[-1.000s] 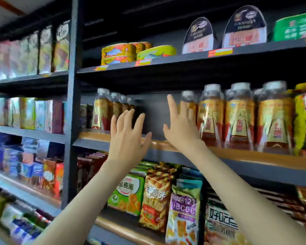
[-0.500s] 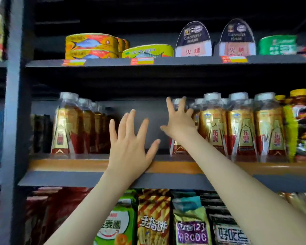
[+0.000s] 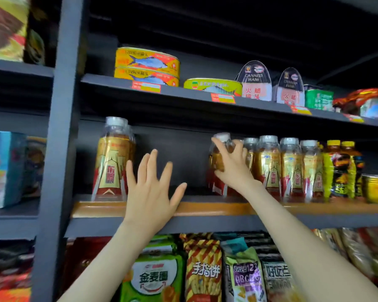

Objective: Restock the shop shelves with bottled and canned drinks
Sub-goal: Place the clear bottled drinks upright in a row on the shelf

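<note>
Right hand (image 3: 234,171) grips a white-capped bottle (image 3: 216,159) of amber drink at centre right, on the orange-lipped shelf (image 3: 205,209).
Left hand (image 3: 151,192), fingers spread and holding nothing, is raised before the gap at frame centre. Just right of the gripped bottle stand four matching bottles (image 3: 271,166), then two yellow-capped bottles (image 3: 336,171).

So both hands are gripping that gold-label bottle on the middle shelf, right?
Not both. In the head view only the right hand grips the gold-label bottle on the middle shelf; the left hand is spread open, holding nothing.
</note>
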